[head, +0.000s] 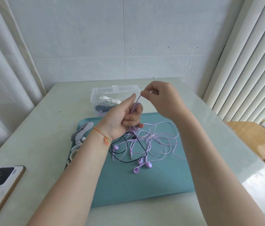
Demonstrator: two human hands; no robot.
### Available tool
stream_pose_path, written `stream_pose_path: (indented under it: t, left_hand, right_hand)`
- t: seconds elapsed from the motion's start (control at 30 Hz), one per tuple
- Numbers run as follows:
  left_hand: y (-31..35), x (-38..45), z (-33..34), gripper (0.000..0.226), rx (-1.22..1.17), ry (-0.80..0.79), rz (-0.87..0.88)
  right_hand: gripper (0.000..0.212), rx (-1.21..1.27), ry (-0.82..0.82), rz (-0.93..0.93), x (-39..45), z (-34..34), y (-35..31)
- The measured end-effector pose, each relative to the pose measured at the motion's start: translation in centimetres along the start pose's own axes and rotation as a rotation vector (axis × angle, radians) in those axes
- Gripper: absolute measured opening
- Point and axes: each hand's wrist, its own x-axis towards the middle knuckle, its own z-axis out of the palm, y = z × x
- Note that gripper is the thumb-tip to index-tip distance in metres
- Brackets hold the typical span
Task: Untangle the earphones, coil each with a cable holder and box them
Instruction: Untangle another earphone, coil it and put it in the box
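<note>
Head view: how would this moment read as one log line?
left hand: grips purple coil | right hand: pinches its cable end | tangle: on tray | box: open

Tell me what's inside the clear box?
The clear box holds something white, something dark and thin cords. The left hand covers its near right part, so more may hide there.

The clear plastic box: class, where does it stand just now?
The clear plastic box stands on the table behind the teal tray's far edge, left of centre, partly hidden by the left hand.

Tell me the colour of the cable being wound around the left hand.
Light purple cable, matching the earbuds on the tray; the head view shows it.
</note>
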Motion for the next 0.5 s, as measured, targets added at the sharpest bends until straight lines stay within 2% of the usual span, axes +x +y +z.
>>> stream_pose_path:
  t: [0.13,0.3,0.4,0.5]
  left_hand:
    - [0.9,-0.6,0.2,0.039,-0.350,-0.092,0.100]
    - [1.1,-0.4,-1.1,0.038,-0.644,-0.013,0.180]
    - [0.8,0.0,-1.6,0.032,-0.741,0.052,0.212]
    - [0.8,0.2,-1.8,0.033,-0.740,0.117,0.223]
  right_hand:
    - [0.017,0.041,-0.124,0.030,-0.1,1.2,0.3]
    - [0.030,0.052,-0.346,0.082,-0.8,2.7,-0.1]
    - [0.039,0.051,-0.391,0.118,-0.8,3.1,0.0]
    - [0.034,0.098,-0.465,0.152,-1.0,3.2,0.1]
